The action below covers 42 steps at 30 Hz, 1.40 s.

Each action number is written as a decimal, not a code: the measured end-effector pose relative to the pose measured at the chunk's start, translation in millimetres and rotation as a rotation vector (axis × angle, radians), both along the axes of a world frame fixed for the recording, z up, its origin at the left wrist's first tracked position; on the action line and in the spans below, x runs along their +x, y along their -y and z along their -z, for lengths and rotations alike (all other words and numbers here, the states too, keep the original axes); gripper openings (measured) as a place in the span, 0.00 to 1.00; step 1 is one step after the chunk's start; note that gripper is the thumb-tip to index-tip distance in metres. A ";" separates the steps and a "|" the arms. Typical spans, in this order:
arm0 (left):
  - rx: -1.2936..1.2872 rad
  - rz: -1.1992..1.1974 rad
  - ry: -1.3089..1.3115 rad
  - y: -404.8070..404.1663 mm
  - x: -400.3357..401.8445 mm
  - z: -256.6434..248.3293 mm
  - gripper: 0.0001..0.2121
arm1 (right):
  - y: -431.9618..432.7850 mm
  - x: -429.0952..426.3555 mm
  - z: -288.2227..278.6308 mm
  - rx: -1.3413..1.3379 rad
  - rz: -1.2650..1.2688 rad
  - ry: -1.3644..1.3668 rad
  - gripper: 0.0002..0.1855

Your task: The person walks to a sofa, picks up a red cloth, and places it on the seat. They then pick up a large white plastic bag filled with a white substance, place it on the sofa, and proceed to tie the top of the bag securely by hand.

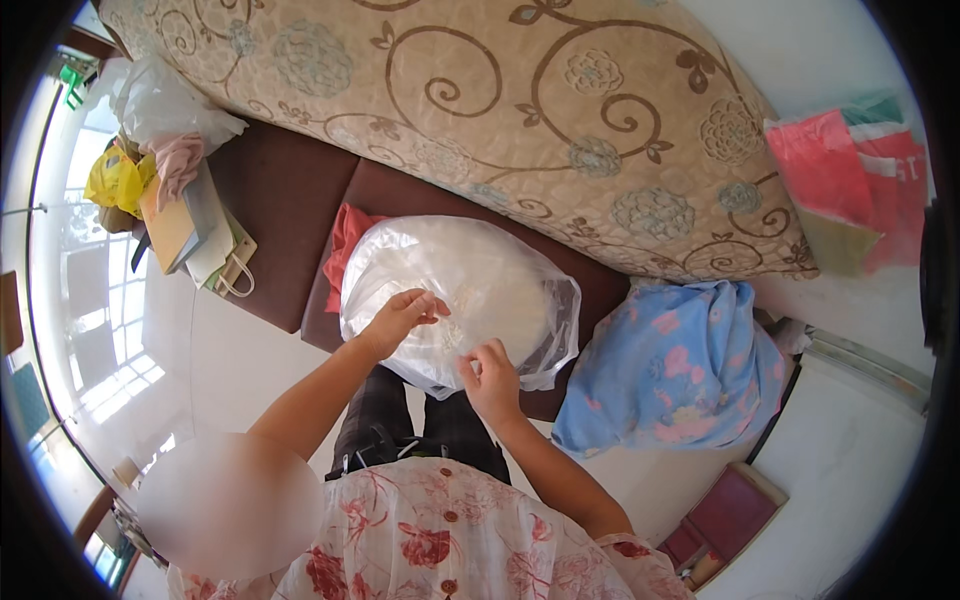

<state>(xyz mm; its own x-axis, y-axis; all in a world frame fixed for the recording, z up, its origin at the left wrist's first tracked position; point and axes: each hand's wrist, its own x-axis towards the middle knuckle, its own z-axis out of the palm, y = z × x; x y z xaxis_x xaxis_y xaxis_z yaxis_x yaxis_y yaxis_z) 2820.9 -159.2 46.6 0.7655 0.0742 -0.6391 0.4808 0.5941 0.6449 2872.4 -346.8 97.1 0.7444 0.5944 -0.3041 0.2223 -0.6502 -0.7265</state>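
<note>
A large clear plastic bag (559, 315) lies before me on a dark brown cushioned seat. It is bulging, with something white or cream-coloured (502, 270) inside; what this is cannot be made out. My left hand (401, 319) is over the left part of the bag, fingers bent and pointing right. Nearer to my body, my right hand (491, 381) hovers at the bag's front edge with thumb and forefinger close together. Whether either hand pinches a thin thread or the plastic is too small to tell. A rough whitish patch (452, 335) shows between the hands.
Behind the bag leans a beige mattress (450, 75) with scroll and flower patterns. Red cloth (346, 251) pokes out at the bag's left. A blue floral cloth bundle (675, 367) stands at right. Folders and paper bags (184, 225) lie at the seat's left end, beside a white plastic bag (169, 105).
</note>
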 end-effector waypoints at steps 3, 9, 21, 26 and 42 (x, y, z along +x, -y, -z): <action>0.050 0.081 0.006 -2.9 -3.0 -1.2 0.16 | -14.0 39.3 19.9 0.008 0.028 0.272 0.02; 0.057 0.102 0.046 -2.1 0.8 -5.5 0.15 | -45.5 93.7 35.1 -0.411 -0.693 0.290 0.08; -0.191 -0.067 0.089 13.0 8.5 -9.7 0.16 | -5.2 67.7 28.6 0.174 0.152 -0.804 0.08; -0.115 -0.035 0.066 10.4 10.3 -10.8 0.17 | 2.0 62.8 15.3 0.105 -0.128 -0.328 0.08; 0.159 0.135 0.015 -6.2 11.6 -5.2 0.16 | 15.4 72.2 30.8 -0.149 -0.282 0.151 0.09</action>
